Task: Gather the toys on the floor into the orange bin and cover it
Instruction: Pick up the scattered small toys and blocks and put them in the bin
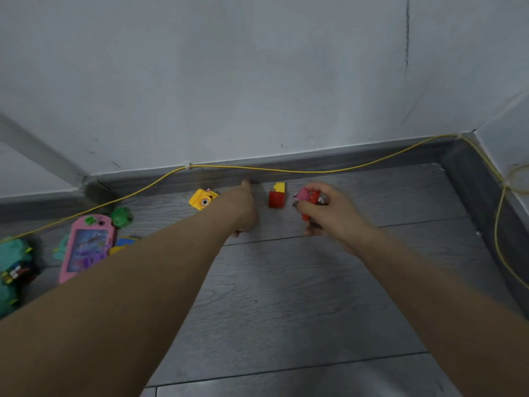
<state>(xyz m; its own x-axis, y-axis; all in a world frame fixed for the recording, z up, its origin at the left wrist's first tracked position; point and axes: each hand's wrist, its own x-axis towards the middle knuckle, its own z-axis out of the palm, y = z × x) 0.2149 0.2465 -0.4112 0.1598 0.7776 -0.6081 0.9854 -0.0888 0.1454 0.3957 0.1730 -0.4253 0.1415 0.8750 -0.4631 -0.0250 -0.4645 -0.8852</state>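
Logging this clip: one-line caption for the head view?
Right hand holds a pink-and-red toy while left hand reaches beside a red-and-yellow block by the baseboard.

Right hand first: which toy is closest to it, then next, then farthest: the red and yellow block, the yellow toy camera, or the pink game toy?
From the right hand:
1. Red and yellow block, just to its left, near the skirting board.
2. Yellow toy camera, farther left, beyond the left hand.
3. Pink game toy, far left on the floor.

Toy camera [201, 199] lies left of the block [277, 196], both before the baseboard [315, 163]
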